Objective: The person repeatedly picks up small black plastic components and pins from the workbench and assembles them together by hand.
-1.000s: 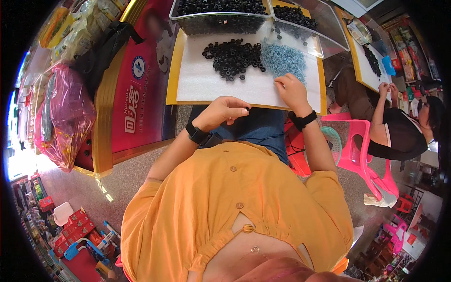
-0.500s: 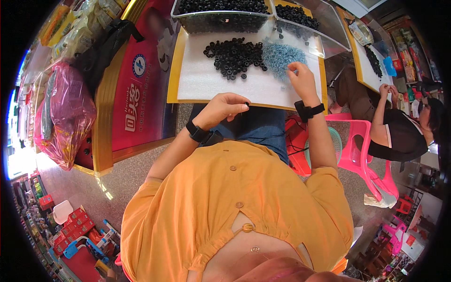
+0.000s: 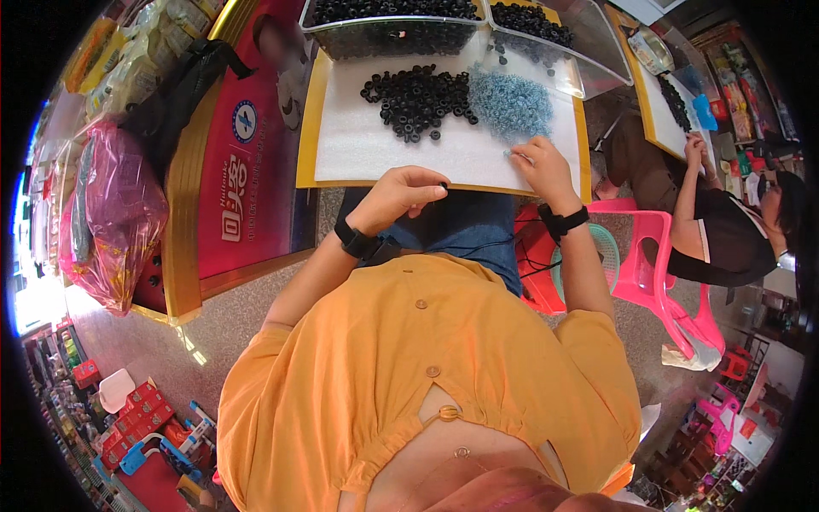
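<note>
Between the thumb and forefinger of my left hand [image 3: 399, 198] is a small black ring-shaped part [image 3: 443, 185], held over the near edge of the white foam sheet [image 3: 345, 154]. My right hand [image 3: 544, 173] pinches a small light-blue piece [image 3: 509, 154], just below the pile of light-blue pieces [image 3: 512, 104]. To the left of that pile, and touching it, lies a heap of loose black ring parts [image 3: 418, 102]. Both piles rest on the foam sheet, which lies on a yellow board [image 3: 309, 136].
A clear bin [image 3: 392, 38] of black parts stands behind the heap, beside a second clear bin [image 3: 589, 81]. At left are a pink-sided counter [image 3: 256, 196] and a pink plastic bag [image 3: 128, 205]. A co-worker [image 3: 725, 226] sits at right, near a pink chair [image 3: 653, 256].
My right hand has drawn back from the blue pile toward me, with a small blue piece now showing at its fingertips. My left hand stays nearly still, holding the black ring part.
</note>
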